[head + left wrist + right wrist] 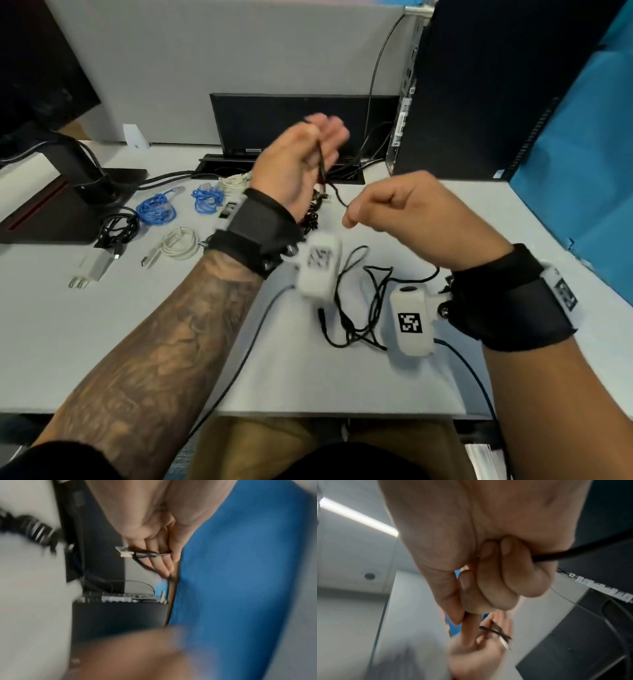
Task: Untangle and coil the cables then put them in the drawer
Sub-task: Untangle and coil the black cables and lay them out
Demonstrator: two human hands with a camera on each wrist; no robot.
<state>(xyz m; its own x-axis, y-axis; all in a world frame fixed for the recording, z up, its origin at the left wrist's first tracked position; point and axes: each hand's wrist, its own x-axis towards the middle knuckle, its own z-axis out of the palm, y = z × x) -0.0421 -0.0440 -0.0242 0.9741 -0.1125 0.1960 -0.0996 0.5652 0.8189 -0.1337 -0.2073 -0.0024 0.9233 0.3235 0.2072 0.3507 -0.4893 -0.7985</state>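
A thin black cable (376, 294) lies in loose tangles on the grey desk (137, 342) and rises to both raised hands. My left hand (301, 161) is blurred; a few turns of the cable (149, 555) are wound round its nearly straight fingers (163, 563). The thumb seems to pin the end with the white plug (125, 553). Just to its right, my right hand (351, 214) pinches the same cable between thumb and forefinger (464, 615), the other fingers curled round it (573, 553). No drawer is in view.
At the left of the desk lie two blue coils (156, 209) (205, 200), a white coil (180, 243), a black coil (118, 228) and a white charger (92, 267). A monitor (291, 120) and PC tower (479, 85) stand behind; a blue partition (582, 171) is on the right.
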